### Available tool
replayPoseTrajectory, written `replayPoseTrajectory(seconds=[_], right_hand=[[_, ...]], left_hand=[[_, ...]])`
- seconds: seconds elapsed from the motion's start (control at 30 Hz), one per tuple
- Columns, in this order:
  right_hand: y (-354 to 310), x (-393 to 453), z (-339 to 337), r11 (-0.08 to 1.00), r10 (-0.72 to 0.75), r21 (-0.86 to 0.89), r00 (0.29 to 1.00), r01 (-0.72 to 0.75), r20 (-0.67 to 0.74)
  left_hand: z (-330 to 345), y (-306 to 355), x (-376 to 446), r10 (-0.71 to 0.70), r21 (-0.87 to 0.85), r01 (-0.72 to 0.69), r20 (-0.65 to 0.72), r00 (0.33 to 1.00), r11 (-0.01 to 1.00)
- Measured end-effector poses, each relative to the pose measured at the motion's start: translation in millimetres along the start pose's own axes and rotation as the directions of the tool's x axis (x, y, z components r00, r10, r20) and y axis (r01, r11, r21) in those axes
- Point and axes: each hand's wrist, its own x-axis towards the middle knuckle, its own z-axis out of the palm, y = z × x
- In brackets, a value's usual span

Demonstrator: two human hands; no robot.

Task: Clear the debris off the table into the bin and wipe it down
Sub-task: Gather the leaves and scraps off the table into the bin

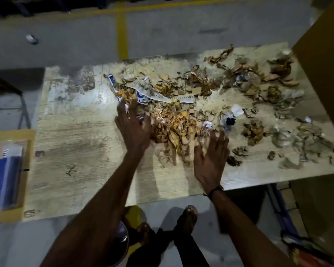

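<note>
Both hands flat with fingers spread, left hand (132, 130) and right hand (210, 158) bracketing a clump of dry leaves (172, 128) on the table (75, 132), likely to scoop it (bin not seen; more scraps spread far right).

I stand on a gray floor (66, 31) with yellow lines (121, 35) painted on it. The room is dim. A big brown box (324, 45) is on my right.
</note>
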Motion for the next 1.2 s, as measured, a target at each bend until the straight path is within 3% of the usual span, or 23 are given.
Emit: replayPoseTrajectory(seconds=[0.1,0.27,0.43,0.5,0.63,0.7,0.77,0.83,0.93,1.07,1.13,1.2], right_hand=[[-3.1,-5.8,17.0,0.998,0.061,-0.009,0.998,-0.061,0.032],[-23.3,10.2,38.6,0.986,0.140,-0.085,0.990,-0.142,-0.021],[-33.1,21.0,48.5,0.993,0.093,-0.068,0.995,-0.095,-0.041],[-34.8,22.1,47.5,0.993,0.103,-0.045,0.993,-0.105,-0.062],[-37.6,22.4,47.8,0.986,0.156,-0.054,0.985,-0.160,-0.074],[-38.0,23.3,48.1,0.986,0.155,-0.052,0.985,-0.159,-0.070],[-38.7,23.8,47.7,0.985,0.163,-0.048,0.984,-0.167,-0.074],[-39.7,24.7,47.4,0.982,0.178,-0.043,0.981,-0.181,-0.072],[-40.6,24.9,47.2,0.982,0.181,-0.044,0.981,-0.185,-0.070],[-38.9,23.9,46.7,0.983,0.171,-0.047,0.982,-0.176,-0.081],[-39.0,24.2,47.2,0.984,0.172,-0.037,0.982,-0.176,-0.079],[-38.8,24.1,48.7,0.984,0.173,-0.036,0.981,-0.176,-0.084]], left_hand=[[-3.4,-36.5,44.6,-0.051,-0.029,0.055,0.116,0.992,0.998],[20.6,-44.9,60.5,0.031,-0.022,-0.026,0.287,0.957,0.999],[28.9,-34.0,54.8,0.276,-0.116,-0.251,0.356,0.893,0.961],[22.2,-35.1,60.0,0.271,-0.164,-0.230,0.309,0.912,0.959],[8.6,-53.8,104.8,0.173,-0.137,-0.168,0.025,0.985,0.976],[10.5,-64.5,140.6,0.100,-0.134,-0.090,0.066,0.993,0.987],[22.7,-67.4,169.3,0.041,-0.159,-0.002,0.241,0.970,0.987],[40.2,-61.6,185.0,0.102,-0.175,-0.035,0.390,0.915,0.984],[62.7,-41.6,179.9,0.277,-0.230,-0.186,0.473,0.837,0.955],[60.9,-14.7,150.5,0.412,-0.389,-0.230,0.488,0.769,0.892],[55.8,-17.7,155.8,0.426,-0.417,-0.249,0.414,0.805,0.874],[55.6,-32.2,177.9,0.378,-0.334,-0.270,0.320,0.868,0.903]])
